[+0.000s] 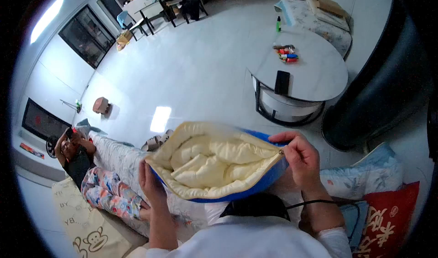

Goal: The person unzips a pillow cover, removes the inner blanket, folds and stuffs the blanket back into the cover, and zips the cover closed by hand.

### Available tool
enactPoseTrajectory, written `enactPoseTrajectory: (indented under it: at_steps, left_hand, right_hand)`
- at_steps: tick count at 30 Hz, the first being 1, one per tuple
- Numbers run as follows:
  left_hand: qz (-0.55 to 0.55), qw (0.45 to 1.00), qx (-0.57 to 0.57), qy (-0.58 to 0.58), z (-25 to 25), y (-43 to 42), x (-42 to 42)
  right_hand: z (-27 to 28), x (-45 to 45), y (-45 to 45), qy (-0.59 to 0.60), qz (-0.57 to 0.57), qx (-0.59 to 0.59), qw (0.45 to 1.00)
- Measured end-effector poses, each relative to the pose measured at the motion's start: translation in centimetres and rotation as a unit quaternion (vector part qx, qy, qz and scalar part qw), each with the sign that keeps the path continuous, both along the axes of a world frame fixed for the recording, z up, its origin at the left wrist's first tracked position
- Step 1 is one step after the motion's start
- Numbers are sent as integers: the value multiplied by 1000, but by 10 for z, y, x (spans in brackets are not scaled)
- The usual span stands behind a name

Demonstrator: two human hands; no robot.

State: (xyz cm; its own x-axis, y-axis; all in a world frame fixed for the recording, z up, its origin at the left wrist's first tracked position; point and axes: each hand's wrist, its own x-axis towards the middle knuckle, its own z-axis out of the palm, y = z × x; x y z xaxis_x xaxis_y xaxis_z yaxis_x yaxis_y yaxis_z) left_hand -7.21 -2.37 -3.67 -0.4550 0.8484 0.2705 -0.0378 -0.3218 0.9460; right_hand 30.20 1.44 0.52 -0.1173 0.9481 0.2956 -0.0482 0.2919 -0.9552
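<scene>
A blue zippered cushion cover is held up in front of my chest, its mouth gaping toward me. Cream-coloured quilted padding shows inside, puffy and folded. At the cover's left corner, my left hand grips the edge, with most of its fingers hidden behind the fabric. On the opposite corner, my right hand pinches the edge by the zipper end, thumb and fingers closed on it. The zipper runs around the open rim.
Another person lies on the sofa to the left. A round table ahead right bears a phone, small colourful packets and a green bottle. A red cushion lies at my right, and a stool stands farther off.
</scene>
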Motion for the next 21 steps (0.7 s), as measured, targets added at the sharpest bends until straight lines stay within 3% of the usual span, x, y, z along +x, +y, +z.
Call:
enactPoseTrajectory:
  at_steps: [2,3,5,6,8,10,13,18,21]
  left_hand:
    - [81,977,21,195,46,7,26]
    - [83,977,23,195,60,10,35]
    - [134,839,162,502,81,12,49]
    - [35,846,139,514,87,9,55]
    - [-138,750,135,632,108,22,77]
    - [-253,696,114,662,116,36,108]
    - [-349,690,122,623,118,47,141]
    - [-343,693,134,620,93,66,148]
    - [-300,694,179,630,82,65,151]
  right_hand:
    - [4,-3,-2,20,2,-5,1000]
    - [4,-6,-3,19,4,-2,1000]
    - [1,-11,-7,19,9,3,1000]
    - [5,-14,-9,8,0,15,1000]
    - [5,-17,-8,-22,0,35,999]
    - [9,-24,-9,-61,-25,70,995]
    - [12,-22,-14,-104,51,54,992]
    - [8,-22,-15,-80,20,27,996]
    - [-1,-20,-13,-102,22,98,990]
